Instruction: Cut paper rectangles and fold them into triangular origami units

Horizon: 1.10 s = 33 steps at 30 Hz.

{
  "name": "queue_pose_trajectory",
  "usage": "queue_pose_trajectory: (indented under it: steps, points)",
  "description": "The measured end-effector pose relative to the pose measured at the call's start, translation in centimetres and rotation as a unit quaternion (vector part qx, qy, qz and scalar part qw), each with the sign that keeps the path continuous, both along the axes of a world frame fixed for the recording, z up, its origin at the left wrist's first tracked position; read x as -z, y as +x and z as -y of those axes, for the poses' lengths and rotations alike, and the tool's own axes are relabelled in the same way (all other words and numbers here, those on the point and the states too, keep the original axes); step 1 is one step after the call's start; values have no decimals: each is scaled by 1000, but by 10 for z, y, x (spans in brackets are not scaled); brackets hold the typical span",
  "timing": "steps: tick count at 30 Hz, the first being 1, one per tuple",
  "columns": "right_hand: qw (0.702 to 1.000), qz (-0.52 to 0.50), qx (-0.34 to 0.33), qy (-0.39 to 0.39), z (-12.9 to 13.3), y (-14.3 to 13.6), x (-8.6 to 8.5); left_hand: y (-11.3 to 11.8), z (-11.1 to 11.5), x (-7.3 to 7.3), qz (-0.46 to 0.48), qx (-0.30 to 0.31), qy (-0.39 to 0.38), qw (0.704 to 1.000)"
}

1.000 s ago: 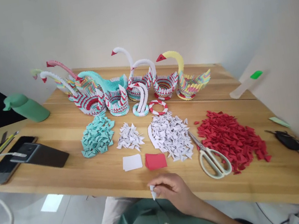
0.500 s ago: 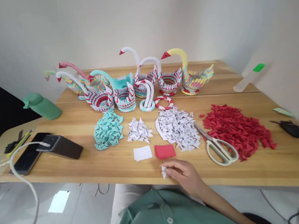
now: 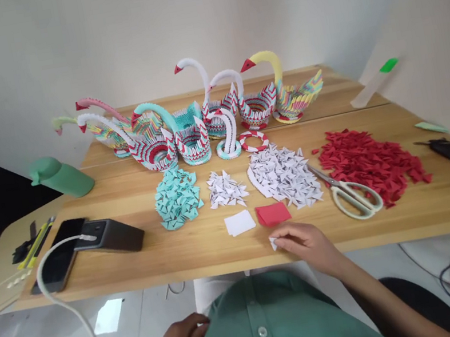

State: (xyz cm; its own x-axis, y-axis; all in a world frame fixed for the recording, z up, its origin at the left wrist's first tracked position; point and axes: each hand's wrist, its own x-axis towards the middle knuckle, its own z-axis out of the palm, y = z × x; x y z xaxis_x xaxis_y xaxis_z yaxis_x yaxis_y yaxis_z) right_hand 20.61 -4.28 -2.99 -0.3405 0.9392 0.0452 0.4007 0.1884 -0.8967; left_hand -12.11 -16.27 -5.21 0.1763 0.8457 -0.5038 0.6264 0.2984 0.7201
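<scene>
Now the right hand (image 3: pixel 308 244) sits further in over the wooden surface (image 3: pixel 205 253), whereas a second ago it hung at the front edge. Its grip is clamped on a small white folded piece (image 3: pixel 273 243), pinched between thumb and fingers just in front of the red paper stack (image 3: pixel 273 214); whether the piece touches the wood I cannot tell. The left hand (image 3: pixel 187 335) has come into view at the lower left, beside the green shirt (image 3: pixel 253 326) and below the level of the front edge. Its fingers are curled, but I cannot tell whether its grip holds anything.

The camera's view has shifted too, so the front edge runs nearly level across the picture instead of slanting. On top, the layout matches the earlier frames: the white paper stack (image 3: pixel 240 223) lies just left of the red one, the turquoise pile (image 3: pixel 178 197) and two white piles (image 3: pixel 285 175) lie behind them, and the scissors (image 3: pixel 356 200) rest between the larger white pile and the red pile (image 3: pixel 372 163). The paper swans (image 3: pixel 197 144) stand behind, unmoved.
</scene>
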Motion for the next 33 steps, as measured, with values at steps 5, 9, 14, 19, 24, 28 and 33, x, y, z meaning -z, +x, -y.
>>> queue_pose_trajectory:
  steps: [5,9,14,19,24,28,33]
  points:
    - [998,-9,58,-12,2,-2,1,-2,-25,-45,63,90,32,993]
    - [995,-2,94,-21,2,-4,1,-5,-39,-58,51,153,130,978]
    - [992,9,122,-30,2,-2,4,8,-65,-49,189,115,239,945]
    - [992,15,122,-18,1,4,7,31,-86,-29,191,72,307,930]
    - [992,16,128,1,0,5,6,35,-90,-23,190,79,314,927]
    - [992,35,123,11,0,5,6,36,-90,-24,169,71,311,932]
    - [994,30,102,-4,-4,2,5,39,-88,-22,176,34,285,942]
